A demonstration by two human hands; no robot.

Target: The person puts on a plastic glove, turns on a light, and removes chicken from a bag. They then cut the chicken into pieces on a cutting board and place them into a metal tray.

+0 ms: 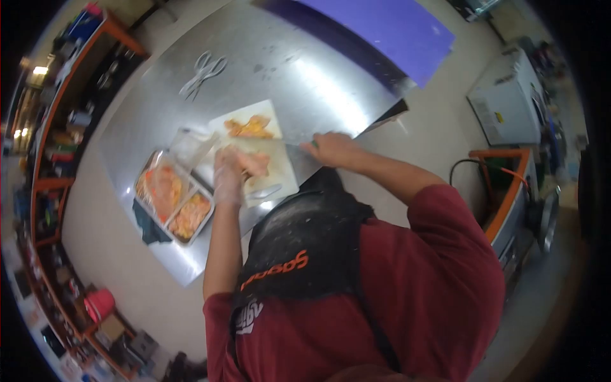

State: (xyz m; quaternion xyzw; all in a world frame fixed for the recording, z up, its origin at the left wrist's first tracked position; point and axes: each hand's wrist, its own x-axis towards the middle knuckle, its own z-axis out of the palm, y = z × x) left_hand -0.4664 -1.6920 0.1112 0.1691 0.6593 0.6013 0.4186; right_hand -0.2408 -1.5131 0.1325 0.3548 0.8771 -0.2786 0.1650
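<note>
My right hand is closed round the green handle of a knife, whose blade points left over the white cutting board. My left hand, in a clear plastic glove, grips a piece of raw chicken on the board. Yellowish trimmings lie at the board's far side, just beyond the blade. Close to my left wrist, a shiny metal utensil rests on the near part of the board. A divided tray holding chicken pieces sits left of my left hand.
Kitchen scissors lie on the steel table at the far left. Clear plastic is bunched between tray and board. A dark cloth sticks out under the tray. A purple sheet covers the far right.
</note>
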